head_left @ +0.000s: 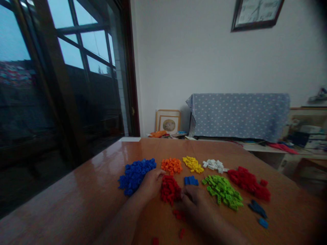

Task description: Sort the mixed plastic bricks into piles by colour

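A pile of small red bricks (169, 189) lies between my two hands on the wooden table (97, 183). My left hand (152, 181) rests at its left side, fingers curled near its upper edge, beside a large heap of blue pieces (135, 175). On the right side of the red pile, my right hand (190, 197) has its fingers bent together; anything between them is too small and dark to make out. Just above that hand sit joined blue bricks (191, 180). A few loose red bricks (179, 214) lie nearer to me.
Orange (171, 165), yellow (193, 164) and white pieces (214, 165) form a back row. Green bricks (223, 191), a larger red heap (249, 182) and dark blue pieces (257, 208) are on the right. Beyond the table stands something under a patterned cloth (237, 115).
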{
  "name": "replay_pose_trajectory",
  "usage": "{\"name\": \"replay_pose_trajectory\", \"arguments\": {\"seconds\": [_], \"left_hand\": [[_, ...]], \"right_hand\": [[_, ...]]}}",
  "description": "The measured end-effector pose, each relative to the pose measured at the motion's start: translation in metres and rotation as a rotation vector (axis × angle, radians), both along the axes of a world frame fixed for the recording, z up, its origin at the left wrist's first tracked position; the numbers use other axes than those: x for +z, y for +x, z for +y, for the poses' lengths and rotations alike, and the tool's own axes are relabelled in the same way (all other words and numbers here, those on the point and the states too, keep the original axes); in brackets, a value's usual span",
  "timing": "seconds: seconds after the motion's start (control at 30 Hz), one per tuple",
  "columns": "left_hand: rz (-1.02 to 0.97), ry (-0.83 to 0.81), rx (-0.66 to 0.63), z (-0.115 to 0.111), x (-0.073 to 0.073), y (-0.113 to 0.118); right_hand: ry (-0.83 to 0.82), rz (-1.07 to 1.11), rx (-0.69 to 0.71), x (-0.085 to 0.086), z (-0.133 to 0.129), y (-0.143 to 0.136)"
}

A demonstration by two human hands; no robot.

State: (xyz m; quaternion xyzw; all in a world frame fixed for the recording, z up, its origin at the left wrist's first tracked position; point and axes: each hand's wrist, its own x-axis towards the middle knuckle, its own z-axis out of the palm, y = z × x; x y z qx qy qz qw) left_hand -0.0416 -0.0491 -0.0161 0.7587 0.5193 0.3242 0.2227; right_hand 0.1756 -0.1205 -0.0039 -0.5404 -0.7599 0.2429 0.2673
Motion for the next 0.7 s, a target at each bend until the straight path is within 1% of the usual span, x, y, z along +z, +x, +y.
{"name": "replay_pose_trajectory", "arguments": {"seconds": [0.1, 0.2, 0.27, 0.33, 0.43, 0.5, 0.6, 0.7], "left_hand": [[-0.047, 0.026, 0.004, -0.005, 0.003, -0.001], [-0.064, 0.047, 0.004, -0.011, 0.009, -0.005], [-0.047, 0.053, 0.02, -0.014, 0.012, -0.009], [-0.004, 0.053, 0.048, -0.016, 0.014, -0.014], [0.107, 0.044, 0.093, -0.016, 0.014, -0.018], [0.228, 0.056, 0.128, -0.016, 0.013, -0.018], [0.441, 0.113, 0.184, -0.016, 0.012, -0.011], [0.584, 0.129, 0.225, -0.014, 0.011, -0.003]], "right_hand": [[-0.065, -0.026, 0.037, 0.003, -0.002, 0.002], [-0.219, -0.006, 0.143, 0.008, -0.01, 0.007], [-0.322, -0.006, 0.206, 0.011, -0.017, 0.011], [-0.354, -0.037, 0.241, 0.014, -0.022, 0.015], [-0.334, -0.103, 0.235, 0.015, -0.025, 0.015], [-0.329, -0.124, 0.207, 0.015, -0.025, 0.013], [-0.33, -0.121, 0.182, 0.014, -0.023, 0.009], [-0.333, -0.119, 0.173, 0.014, -0.023, 0.008]]}}
